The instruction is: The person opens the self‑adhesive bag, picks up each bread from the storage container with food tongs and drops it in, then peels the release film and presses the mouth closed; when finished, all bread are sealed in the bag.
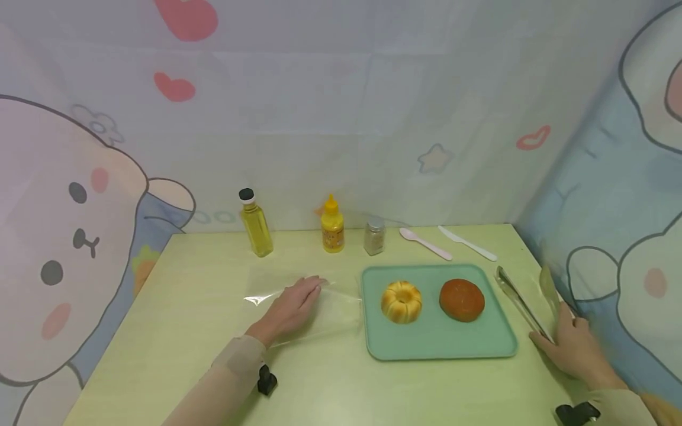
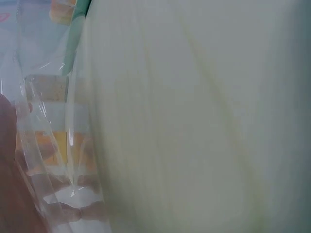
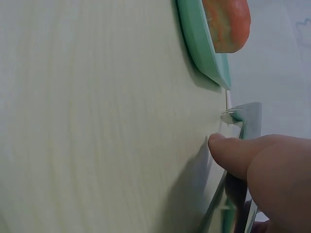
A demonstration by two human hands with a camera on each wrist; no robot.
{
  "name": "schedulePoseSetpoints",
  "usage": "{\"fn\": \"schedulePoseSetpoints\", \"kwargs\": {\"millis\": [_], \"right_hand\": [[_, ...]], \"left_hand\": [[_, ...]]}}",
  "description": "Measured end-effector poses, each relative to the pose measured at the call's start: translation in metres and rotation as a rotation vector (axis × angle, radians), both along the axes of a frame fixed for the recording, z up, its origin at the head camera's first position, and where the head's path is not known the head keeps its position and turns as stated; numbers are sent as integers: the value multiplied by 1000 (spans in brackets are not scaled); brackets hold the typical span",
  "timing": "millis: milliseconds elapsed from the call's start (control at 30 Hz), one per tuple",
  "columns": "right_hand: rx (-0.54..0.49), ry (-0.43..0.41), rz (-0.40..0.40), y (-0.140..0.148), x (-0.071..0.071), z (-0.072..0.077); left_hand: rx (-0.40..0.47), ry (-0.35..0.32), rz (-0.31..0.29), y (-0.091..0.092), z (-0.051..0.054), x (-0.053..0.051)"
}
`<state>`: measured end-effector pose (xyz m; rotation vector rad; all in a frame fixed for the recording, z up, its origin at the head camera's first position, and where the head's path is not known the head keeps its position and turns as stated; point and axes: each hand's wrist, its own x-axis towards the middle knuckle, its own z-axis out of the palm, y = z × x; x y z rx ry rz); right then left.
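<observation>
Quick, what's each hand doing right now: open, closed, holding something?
Left hand: open, resting on the clear plastic.
Right hand: closed around the tongs.

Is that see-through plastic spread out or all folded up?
Spread out: the clear plastic lies wide across the table, with the left hand on it.
</observation>
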<state>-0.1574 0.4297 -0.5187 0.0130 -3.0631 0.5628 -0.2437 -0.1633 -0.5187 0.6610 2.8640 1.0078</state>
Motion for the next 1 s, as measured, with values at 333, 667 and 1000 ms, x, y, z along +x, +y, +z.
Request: {"fn": "schedulePoseSetpoints", "kwargs": {"millis": [333, 667, 1000], "right_hand": [[-65, 112, -25, 2, -2, 2], [-55, 108, 25, 0, 0, 26], [-41, 161, 93, -11, 6, 40]], "left_hand": [[-2, 13, -22, 0, 1, -2], [5, 34, -28, -1, 0, -2], [23, 42, -33, 0, -2, -3]]}}
